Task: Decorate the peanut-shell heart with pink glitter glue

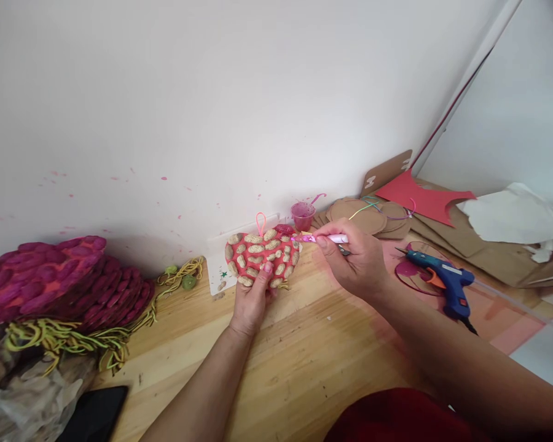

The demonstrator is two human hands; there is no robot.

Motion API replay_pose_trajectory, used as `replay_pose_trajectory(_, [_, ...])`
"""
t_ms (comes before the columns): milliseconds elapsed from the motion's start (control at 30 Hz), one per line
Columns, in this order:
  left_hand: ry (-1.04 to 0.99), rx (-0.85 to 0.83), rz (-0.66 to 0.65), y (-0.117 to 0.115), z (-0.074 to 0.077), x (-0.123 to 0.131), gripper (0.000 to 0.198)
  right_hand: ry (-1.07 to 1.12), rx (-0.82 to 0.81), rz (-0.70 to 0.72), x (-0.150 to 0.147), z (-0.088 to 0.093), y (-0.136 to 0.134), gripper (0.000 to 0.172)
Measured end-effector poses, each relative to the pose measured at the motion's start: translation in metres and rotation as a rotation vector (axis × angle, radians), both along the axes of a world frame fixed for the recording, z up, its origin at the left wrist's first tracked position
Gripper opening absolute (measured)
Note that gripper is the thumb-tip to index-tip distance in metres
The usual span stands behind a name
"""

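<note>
My left hand (253, 298) grips the lower edge of a red disc covered with peanuts (257, 248), thumb on its front. The disc is tilted up toward me, with a pink loop (260, 224) at its top. Most peanuts are bare tan; one at the upper right (284, 229) is painted magenta. In my right hand (357, 255) is a paintbrush (334, 239) with a white handle, its pink-smeared end at the disc's right edge. Just behind it stands a small plastic cup of pink paint (303, 215) with a stained stick in it.
Magenta peanut discs (115, 288) are stacked at left above yellow-green yarn (69, 341). A black flat device (94, 414) lies at the lower left. On the right are a blue glue gun (442, 276), cardboard circles (357, 215), red paper (424, 196) and white paper (511, 215). The wall has pink splashes.
</note>
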State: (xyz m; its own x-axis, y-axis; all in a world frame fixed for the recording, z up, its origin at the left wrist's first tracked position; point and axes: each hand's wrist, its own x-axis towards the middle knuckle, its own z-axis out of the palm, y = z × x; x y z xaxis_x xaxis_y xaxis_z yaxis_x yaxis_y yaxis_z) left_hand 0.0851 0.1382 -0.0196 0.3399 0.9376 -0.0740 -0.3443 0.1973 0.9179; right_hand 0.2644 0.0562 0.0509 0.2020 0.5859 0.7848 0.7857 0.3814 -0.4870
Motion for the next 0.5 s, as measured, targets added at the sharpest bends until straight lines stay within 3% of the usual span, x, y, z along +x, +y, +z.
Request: replay_pose_trajectory(500, [-0.128, -0.113, -0.012, 0.0019, 0.0026, 0.0004, 0.044, 0.235, -0.042, 0.082, 0.0066, -0.0025, 0.0050, 0.012])
